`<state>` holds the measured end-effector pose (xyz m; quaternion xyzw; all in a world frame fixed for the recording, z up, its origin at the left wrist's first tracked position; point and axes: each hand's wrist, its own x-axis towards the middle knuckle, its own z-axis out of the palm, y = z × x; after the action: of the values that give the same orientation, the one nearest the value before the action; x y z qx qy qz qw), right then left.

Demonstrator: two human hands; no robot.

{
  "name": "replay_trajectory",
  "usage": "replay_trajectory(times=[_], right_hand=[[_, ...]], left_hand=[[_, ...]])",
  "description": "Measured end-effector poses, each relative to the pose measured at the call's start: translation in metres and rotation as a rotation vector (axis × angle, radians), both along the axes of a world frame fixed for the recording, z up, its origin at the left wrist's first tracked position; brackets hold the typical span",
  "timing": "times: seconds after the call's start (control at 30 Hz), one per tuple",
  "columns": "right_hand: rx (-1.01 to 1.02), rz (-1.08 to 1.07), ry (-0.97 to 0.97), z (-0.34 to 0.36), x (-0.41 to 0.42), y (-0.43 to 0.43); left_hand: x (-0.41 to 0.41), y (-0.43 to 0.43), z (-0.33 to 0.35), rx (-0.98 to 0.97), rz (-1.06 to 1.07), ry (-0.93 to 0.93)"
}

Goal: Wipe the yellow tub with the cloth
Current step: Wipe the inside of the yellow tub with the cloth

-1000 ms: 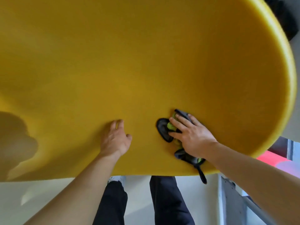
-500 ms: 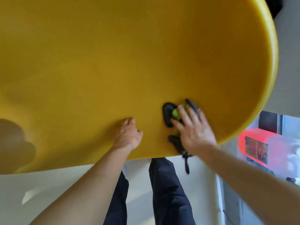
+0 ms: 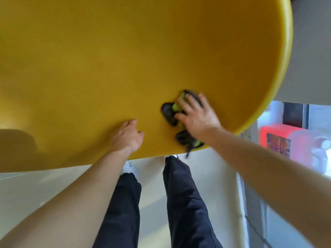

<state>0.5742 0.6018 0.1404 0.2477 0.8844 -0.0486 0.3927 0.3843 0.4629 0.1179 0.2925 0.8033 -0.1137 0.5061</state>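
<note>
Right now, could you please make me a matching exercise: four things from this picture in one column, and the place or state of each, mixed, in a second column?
Things
1. left hand
2. right hand
3. cloth
4. red container

Places and states
A. black and green, lying against the yellow tub
B. off to the right, past the tub's rim
C. rests bare on the tub, holding nothing
D. presses the cloth with spread fingers

Pairs: 1-C, 2-D, 3-A, 4-B
</note>
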Motion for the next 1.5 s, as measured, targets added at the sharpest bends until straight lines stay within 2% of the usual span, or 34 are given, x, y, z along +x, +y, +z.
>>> replay_trajectory(times=[0.13, 0.2, 0.3, 0.4, 0.53, 0.6, 0.63, 0.7, 0.8, 0.9, 0.97, 1.07, 1.17, 1.27, 1.33, 1.43, 1.5], right_hand=[[0.390, 0.057, -0.047, 0.070, 0.023, 0.083], [0.462, 0.015, -0.012, 0.075, 0.025, 0.086], [0.372, -0.174, 0.107, 0.046, 0.032, 0.039], [0.163, -0.387, 0.153, -0.004, 0.028, -0.052], [-0.020, -0.722, 0.276, -0.061, -0.053, -0.151], [-0.095, -0.815, 0.365, -0.081, -0.111, -0.179], [-0.129, -0.791, 0.425, -0.089, -0.141, -0.190], [-0.215, -0.613, 0.542, -0.104, -0.193, -0.205], [-0.311, -0.253, 0.624, -0.125, -0.238, -0.200], [-0.235, 0.097, 0.583, -0.137, -0.226, -0.161], [-0.129, 0.159, 0.544, -0.139, -0.200, -0.107], [0.123, 0.008, 0.492, -0.125, -0.147, 0.003], [0.302, -0.147, 0.402, -0.095, -0.092, 0.072], [0.428, -0.382, 0.404, -0.088, -0.084, 0.053], [0.437, -0.565, 0.438, -0.102, -0.096, 0.015], [0.385, -0.706, 0.501, -0.128, -0.129, -0.032], [0.348, -0.784, 0.523, -0.140, -0.162, -0.053]], left_hand=[[0.052, 0.017, 0.010, 0.056, 0.045, -0.098], [0.074, 0.025, 0.014, 0.089, 0.122, -0.161], [0.083, 0.032, 0.019, 0.155, 0.267, -0.226], [0.061, 0.025, 0.015, 0.215, 0.291, -0.194], [-0.011, -0.009, -0.008, 0.247, 0.214, 0.068], [-0.058, -0.030, -0.019, 0.240, 0.257, 0.221], [-0.082, -0.041, -0.023, 0.229, 0.308, 0.285], [-0.121, -0.060, -0.028, 0.225, 0.392, 0.385], [-0.150, -0.085, -0.029, 0.226, 0.336, 0.474], [-0.145, -0.100, -0.033, 0.133, 0.221, 0.449], [-0.130, -0.098, -0.036, 0.086, 0.142, 0.414], [-0.092, -0.078, -0.040, 0.125, 0.090, 0.292], [-0.051, -0.041, -0.042, 0.179, 0.202, 0.140], [-0.026, -0.010, -0.038, 0.256, 0.360, 0.014], [-0.030, -0.001, -0.037, 0.309, 0.413, 0.001], [-0.067, -0.011, -0.042, 0.353, 0.380, 0.104], [-0.102, -0.033, -0.049, 0.377, 0.286, 0.241]])
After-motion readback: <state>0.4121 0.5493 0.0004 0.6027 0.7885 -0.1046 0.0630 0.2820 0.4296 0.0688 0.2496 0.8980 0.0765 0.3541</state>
